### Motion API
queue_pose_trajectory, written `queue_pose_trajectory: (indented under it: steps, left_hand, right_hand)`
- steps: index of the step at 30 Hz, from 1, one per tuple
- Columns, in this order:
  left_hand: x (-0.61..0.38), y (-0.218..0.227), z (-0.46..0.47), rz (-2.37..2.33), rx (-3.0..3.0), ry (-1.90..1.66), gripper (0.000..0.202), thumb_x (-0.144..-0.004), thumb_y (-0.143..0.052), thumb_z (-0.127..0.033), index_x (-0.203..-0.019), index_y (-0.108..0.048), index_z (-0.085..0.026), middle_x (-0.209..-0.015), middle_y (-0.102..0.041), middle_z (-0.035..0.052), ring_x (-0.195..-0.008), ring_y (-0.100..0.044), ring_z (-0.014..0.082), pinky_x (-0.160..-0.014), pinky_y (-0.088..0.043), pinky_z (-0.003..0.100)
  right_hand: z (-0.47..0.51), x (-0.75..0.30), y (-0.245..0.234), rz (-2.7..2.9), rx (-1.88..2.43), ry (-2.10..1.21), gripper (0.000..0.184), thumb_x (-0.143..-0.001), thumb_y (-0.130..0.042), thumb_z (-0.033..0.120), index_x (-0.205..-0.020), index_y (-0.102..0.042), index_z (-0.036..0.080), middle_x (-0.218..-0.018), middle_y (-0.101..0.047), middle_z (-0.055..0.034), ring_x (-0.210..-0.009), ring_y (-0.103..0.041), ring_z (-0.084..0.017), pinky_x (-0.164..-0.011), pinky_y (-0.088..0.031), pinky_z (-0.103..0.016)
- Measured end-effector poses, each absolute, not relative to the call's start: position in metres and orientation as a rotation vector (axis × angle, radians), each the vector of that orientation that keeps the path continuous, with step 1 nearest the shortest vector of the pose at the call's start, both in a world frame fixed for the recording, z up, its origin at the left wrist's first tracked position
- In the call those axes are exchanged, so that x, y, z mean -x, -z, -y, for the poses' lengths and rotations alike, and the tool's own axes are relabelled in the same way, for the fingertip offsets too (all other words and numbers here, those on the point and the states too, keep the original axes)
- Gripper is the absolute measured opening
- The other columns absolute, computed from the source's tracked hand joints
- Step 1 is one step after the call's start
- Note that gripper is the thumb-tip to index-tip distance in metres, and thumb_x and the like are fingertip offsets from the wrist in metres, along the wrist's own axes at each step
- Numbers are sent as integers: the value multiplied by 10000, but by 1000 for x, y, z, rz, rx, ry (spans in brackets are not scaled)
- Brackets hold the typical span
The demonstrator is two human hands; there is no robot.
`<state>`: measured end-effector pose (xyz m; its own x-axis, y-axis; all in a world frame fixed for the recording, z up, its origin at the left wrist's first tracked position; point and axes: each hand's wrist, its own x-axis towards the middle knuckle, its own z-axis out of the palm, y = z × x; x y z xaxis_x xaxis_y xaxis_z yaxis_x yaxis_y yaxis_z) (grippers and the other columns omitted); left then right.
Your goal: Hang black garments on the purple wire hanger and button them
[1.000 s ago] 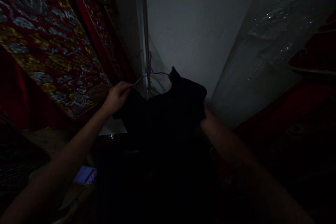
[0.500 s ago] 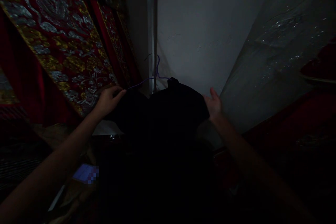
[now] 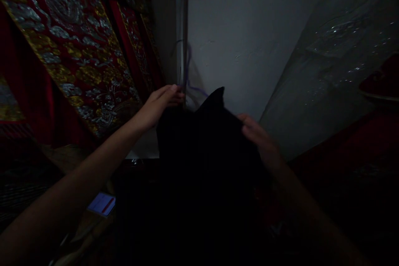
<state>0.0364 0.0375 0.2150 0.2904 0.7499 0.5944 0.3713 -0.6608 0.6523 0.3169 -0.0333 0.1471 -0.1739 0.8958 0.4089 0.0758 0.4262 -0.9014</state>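
Observation:
A black garment [image 3: 202, 141] hangs on a thin purple wire hanger [image 3: 190, 79] in front of me, in dim light. My left hand [image 3: 160, 106] reaches to the garment's upper left shoulder, fingers extended and pressed together at the hanger wire beside a metal pole [image 3: 183, 29]. My right hand [image 3: 258, 137] rests on the garment's right shoulder, fingers curled over the dark cloth; it is slightly blurred.
Red garments with gold and silver embroidery [image 3: 71, 45] hang at the left. A sequinned pale garment in clear plastic [image 3: 327, 62] hangs at the right, with dark red fabric [image 3: 358, 141] below. A white wall [image 3: 237, 29] is behind. A small lit screen [image 3: 102, 203] lies low left.
My left hand moved right and up along the hanger toward the pole. The garment's left shoulder bunched inward. My right hand shifted from an open palm beside the cloth onto its right shoulder.

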Motion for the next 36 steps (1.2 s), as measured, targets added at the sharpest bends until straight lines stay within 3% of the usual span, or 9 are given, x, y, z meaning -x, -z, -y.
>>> queue_pose_trajectory:
  steps: [2, 5, 11, 13, 17, 21, 25, 30, 36]
  left_hand:
    - [-38, -212, -16, -972, -1914, -1116, 603, -1047, -198, -492, -1160, -669, -134, -1024, -717, 139, -975, -689, 246, -862, -564, 417]
    - [-21, -203, 16, -989, -1638, -916, 452, -1015, -377, -464, -1150, -679, -156, -890, -681, 111, -754, -663, 195, -674, -559, 347]
    - [45, -199, 52, -1186, -1695, -529, 430, -801, -726, -520, -1088, -733, -201, -561, -478, -34, -416, -342, 71, -363, -232, 187]
    - [57, -204, 50, -1302, -1770, -659, 404, -753, -746, -555, -930, -765, -192, -571, -536, -5, -439, -402, 88, -365, -261, 187]
    - [64, -208, 23, -1416, -1874, -1082, 362, -703, -778, -526, -717, -700, -173, -572, -588, 17, -487, -500, 122, -409, -363, 198]
    - [56, -201, -12, -1417, -2025, -1607, 343, -782, -731, -439, -988, -687, -169, -875, -705, 61, -750, -645, 179, -672, -549, 287]
    - [40, -184, -19, -1440, -2288, -2194, 242, -874, -645, -306, -1087, -679, -195, -1074, -636, 86, -1035, -596, 233, -925, -510, 383]
    - [15, -126, -15, -1290, -2571, -1909, 247, -930, -542, -194, -1155, -643, -201, -895, -572, 48, -869, -581, 198, -824, -503, 358]
    - [-13, -49, -29, -1190, -1963, -1763, 449, -899, -629, -286, -1281, -399, -228, -1065, -596, 65, -943, -639, 197, -821, -525, 344]
  right_hand:
    - [54, -297, -149, 1981, 736, -1043, 415, -938, -536, 569, -1245, -635, 308, -1037, -726, -54, -945, -696, -240, -835, -563, -368]
    - [53, -279, -150, 2371, 502, -964, 370, -999, -459, 509, -1153, -688, 262, -1095, -709, -67, -1033, -660, -217, -970, -505, -372]
    - [-14, -291, -115, 1936, 844, -357, 429, -920, -627, 432, -1312, -589, 262, -1349, -573, -108, -1282, -523, -259, -1106, -413, -466]
    - [-27, -294, -100, 1886, 862, -478, 466, -891, -649, 479, -1303, -605, 265, -1345, -584, -99, -1258, -545, -263, -1066, -456, -457]
    - [-36, -285, -93, 1703, 772, -973, 393, -895, -600, 583, -1012, -713, 225, -933, -729, -32, -916, -678, -212, -851, -554, -356]
    - [-66, -270, -121, 1275, 682, -999, 404, -780, -732, 578, -931, -692, 205, -860, -738, -14, -901, -695, -204, -860, -546, -330]
    - [-103, -269, -145, 1046, 629, -933, 363, -751, -767, 508, -918, -686, 196, -925, -756, -44, -1015, -694, -226, -954, -534, -375]
    - [-97, -292, -127, 863, 582, -883, 293, -800, -724, 431, -975, -692, 199, -1077, -752, -59, -1079, -689, -236, -993, -537, -411]
    - [-64, -298, -91, 741, 679, -981, 317, -782, -744, 406, -1018, -713, 198, -1118, -752, -65, -1114, -684, -257, -1030, -523, -451]
